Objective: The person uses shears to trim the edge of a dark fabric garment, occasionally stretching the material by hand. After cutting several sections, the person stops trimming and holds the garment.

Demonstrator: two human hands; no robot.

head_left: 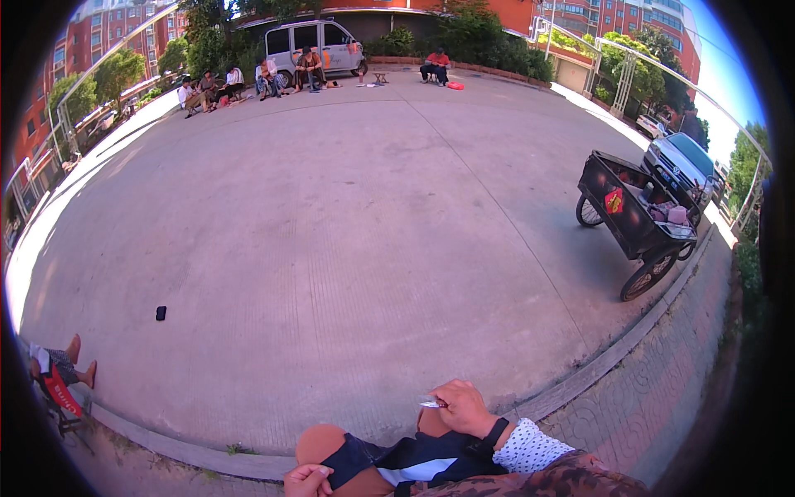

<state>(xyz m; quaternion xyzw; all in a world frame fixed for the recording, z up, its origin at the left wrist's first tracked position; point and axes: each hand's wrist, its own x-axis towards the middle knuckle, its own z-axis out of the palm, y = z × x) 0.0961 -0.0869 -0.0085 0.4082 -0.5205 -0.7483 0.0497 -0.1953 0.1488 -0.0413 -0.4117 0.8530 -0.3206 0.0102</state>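
Across my lap lies dark navy cloth with a white panel, between and over my bare knees. My right hand, with a black band at the wrist, is closed above the right knee. It grips a small knife with a shiny pointed blade and a dark red handle; the blade points left. At the lower edge my left hand is pinched together beside the left knee, close to the cloth's edge. What its fingers hold, if anything, is too small to make out.
A low curb runs before my feet. On the pavement at left lies a small black object, near a seated person's legs. A black cargo tricycle and a silver car stand right. Several people sit far off by a van.
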